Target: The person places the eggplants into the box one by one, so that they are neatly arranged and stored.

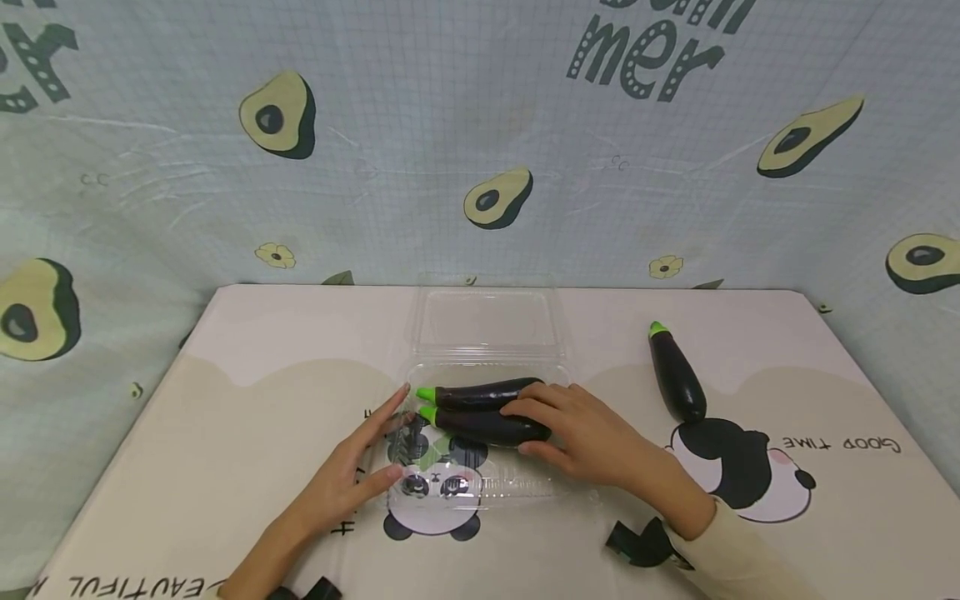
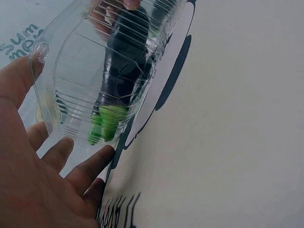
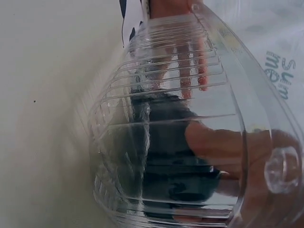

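Note:
A clear plastic clamshell container (image 1: pixel 517 498) lies open on the table. Two dark eggplants with green stem ends lie side by side in it, a far one (image 1: pixel 476 395) and a near one (image 1: pixel 480 426). My right hand (image 1: pixel 588 433) reaches in from the right and grips the blunt end of the near eggplant between thumb and fingers, seen through the plastic wall in the right wrist view (image 3: pixel 216 147). Along the container's left side, my left hand (image 1: pixel 345 475) touches the rim with its fingers spread; the left wrist view shows the green ends (image 2: pixel 111 118) close by.
A third eggplant (image 1: pixel 678 379) lies on the table to the right of the container. The transparent lid (image 1: pixel 487 321) is folded back toward the rear edge. Panda prints mark the tabletop (image 1: pixel 285 433), and an avocado-patterned cloth (image 1: pixel 405 125) hangs behind it.

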{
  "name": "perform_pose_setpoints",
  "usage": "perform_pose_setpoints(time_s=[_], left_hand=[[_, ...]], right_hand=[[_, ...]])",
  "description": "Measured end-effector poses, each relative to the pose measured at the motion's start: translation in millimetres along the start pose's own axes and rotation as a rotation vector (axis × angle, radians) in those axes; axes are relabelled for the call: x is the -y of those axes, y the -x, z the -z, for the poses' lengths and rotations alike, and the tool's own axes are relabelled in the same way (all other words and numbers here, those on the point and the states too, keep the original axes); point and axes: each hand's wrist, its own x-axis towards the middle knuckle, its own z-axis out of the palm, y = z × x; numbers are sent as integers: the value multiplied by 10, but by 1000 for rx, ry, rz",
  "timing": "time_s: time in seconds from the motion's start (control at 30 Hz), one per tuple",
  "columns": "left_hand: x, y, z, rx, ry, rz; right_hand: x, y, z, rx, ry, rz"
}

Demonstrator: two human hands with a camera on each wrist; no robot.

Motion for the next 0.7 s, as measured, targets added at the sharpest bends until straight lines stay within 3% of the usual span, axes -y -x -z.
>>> perform_pose_setpoints(time_s=[0.7], left_hand=[[-3, 1, 3, 1, 7, 8]], right_hand=[[6, -37, 3, 20, 59, -31]])
